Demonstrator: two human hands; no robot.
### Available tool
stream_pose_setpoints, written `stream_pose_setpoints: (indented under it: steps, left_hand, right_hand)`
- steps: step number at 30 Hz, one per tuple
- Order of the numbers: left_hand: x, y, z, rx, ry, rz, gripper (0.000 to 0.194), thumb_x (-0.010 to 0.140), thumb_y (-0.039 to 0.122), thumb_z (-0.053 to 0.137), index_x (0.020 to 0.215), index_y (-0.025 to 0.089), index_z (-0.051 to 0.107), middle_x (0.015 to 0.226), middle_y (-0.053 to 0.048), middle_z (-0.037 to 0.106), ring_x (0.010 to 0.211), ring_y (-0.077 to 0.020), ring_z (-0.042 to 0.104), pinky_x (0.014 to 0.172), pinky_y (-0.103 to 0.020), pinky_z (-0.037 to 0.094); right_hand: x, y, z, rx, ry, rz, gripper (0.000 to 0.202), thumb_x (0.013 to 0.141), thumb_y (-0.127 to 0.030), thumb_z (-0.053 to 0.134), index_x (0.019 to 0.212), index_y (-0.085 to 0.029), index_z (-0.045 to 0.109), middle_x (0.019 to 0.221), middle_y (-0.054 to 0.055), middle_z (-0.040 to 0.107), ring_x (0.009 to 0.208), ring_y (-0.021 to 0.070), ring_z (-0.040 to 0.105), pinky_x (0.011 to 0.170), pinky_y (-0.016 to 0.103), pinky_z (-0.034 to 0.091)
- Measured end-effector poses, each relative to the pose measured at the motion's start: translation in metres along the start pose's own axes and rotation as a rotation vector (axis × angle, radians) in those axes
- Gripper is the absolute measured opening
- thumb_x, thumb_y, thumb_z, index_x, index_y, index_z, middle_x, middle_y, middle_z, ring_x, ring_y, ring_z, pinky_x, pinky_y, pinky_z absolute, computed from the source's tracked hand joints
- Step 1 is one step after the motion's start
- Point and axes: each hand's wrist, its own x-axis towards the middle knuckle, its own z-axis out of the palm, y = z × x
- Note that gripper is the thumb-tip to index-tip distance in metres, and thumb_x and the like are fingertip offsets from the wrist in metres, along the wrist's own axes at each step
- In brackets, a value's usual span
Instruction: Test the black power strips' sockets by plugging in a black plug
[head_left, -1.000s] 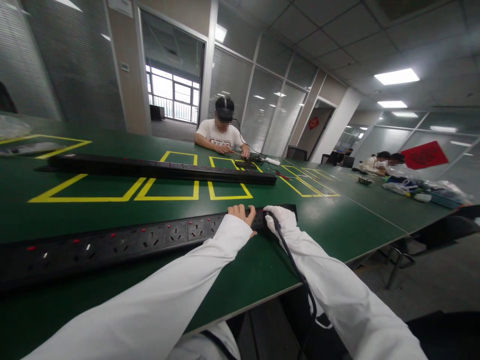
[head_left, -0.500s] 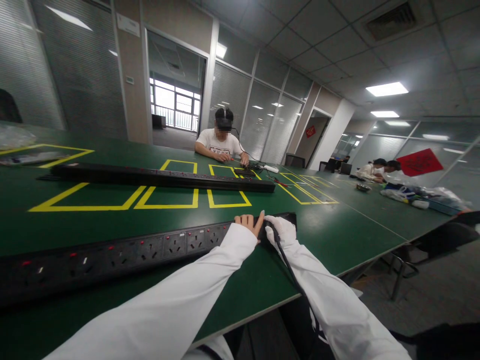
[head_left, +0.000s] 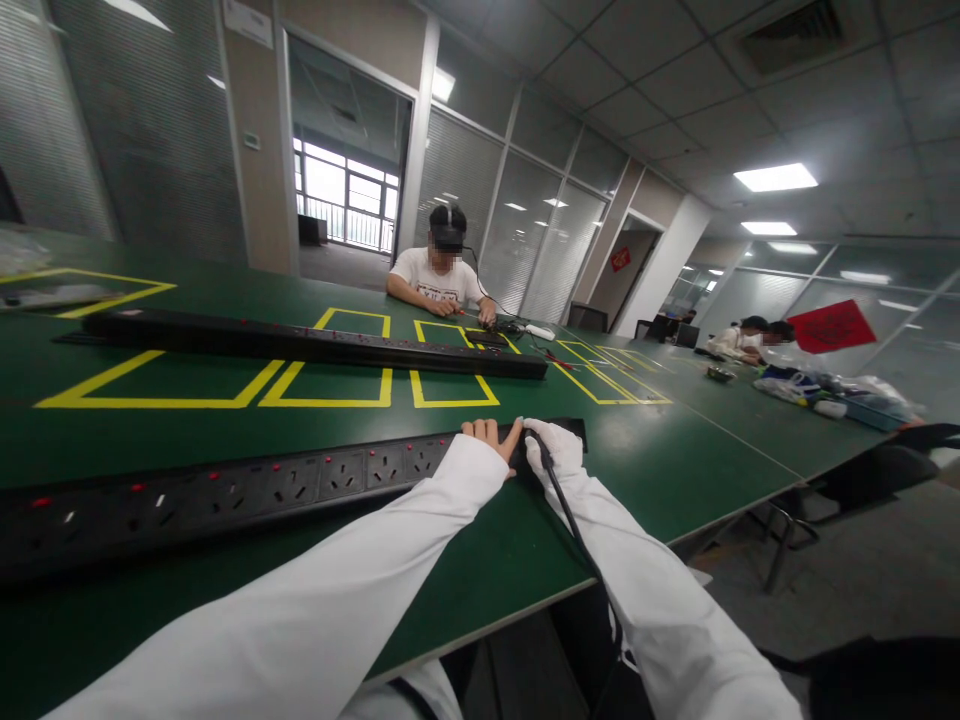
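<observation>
A long black power strip [head_left: 300,485] with several sockets and red switches lies on the green table in front of me. My left hand [head_left: 491,438] is bare and rests over the strip near its right end, fingers curled over the far side, thumb towards my right hand. My right hand [head_left: 553,448], in a white glove, is closed around the head of a black cable [head_left: 566,510] at the strip's right end. The cable runs down along my right sleeve. The plug end is hidden by the glove.
A second black strip [head_left: 315,345] lies farther back across yellow tape outlines [head_left: 326,403]. A person [head_left: 439,275] sits opposite, handling small dark items and wires. Bags and a blue tray [head_left: 870,412] are at the right, with a chair [head_left: 862,480] beside the table.
The view has shifted slightly, so the table and strips appear a little higher and to the left. Both hands stay at the strip's right end.
</observation>
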Motion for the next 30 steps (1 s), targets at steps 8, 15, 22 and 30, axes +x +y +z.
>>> stream_pose_setpoints:
  steps: [8, 15, 22, 30]
  left_hand:
    - [0.005, 0.006, 0.003, 0.020, -0.042, -0.063, 0.081, 0.063, 0.053, 0.057, 0.130, 0.035, 0.015, 0.110, -0.018, 0.044, 0.091, -0.0335, 0.043, 0.074, -0.044, 0.024]
    - [0.003, 0.004, 0.006, 0.008, -0.009, -0.044, 0.080, 0.065, 0.052, 0.056, 0.131, 0.035, 0.014, 0.112, -0.019, 0.043, 0.092, -0.0345, 0.043, 0.074, -0.043, 0.024]
    - [0.001, 0.003, 0.005, -0.002, 0.002, -0.028, 0.081, 0.066, 0.050, 0.056, 0.132, 0.032, 0.012, 0.110, -0.019, 0.044, 0.090, -0.0337, 0.043, 0.073, -0.043, 0.025]
    - [0.001, 0.004, 0.004, 0.018, -0.009, -0.043, 0.081, 0.065, 0.051, 0.055, 0.131, 0.033, 0.012, 0.112, -0.019, 0.043, 0.092, -0.0341, 0.043, 0.075, -0.044, 0.024]
  right_hand:
    - [-0.005, 0.002, 0.008, 0.096, 0.147, 0.046, 0.033, 0.072, -0.035, 0.044, 0.099, -0.022, 0.058, 0.084, 0.002, 0.063, 0.075, 0.0157, 0.057, 0.071, 0.025, 0.041]
    - [-0.004, 0.001, 0.003, 0.080, 0.150, 0.026, 0.032, 0.071, -0.035, 0.045, 0.098, -0.023, 0.058, 0.083, 0.001, 0.064, 0.073, 0.0156, 0.058, 0.069, 0.025, 0.042]
    - [-0.003, 0.000, -0.001, 0.051, 0.105, 0.026, 0.034, 0.071, -0.037, 0.045, 0.100, -0.025, 0.057, 0.085, 0.000, 0.064, 0.074, 0.0162, 0.058, 0.069, 0.025, 0.041]
    - [-0.002, -0.001, -0.004, 0.030, 0.070, 0.033, 0.034, 0.072, -0.037, 0.046, 0.102, -0.024, 0.056, 0.083, 0.001, 0.064, 0.074, 0.0165, 0.057, 0.067, 0.025, 0.039]
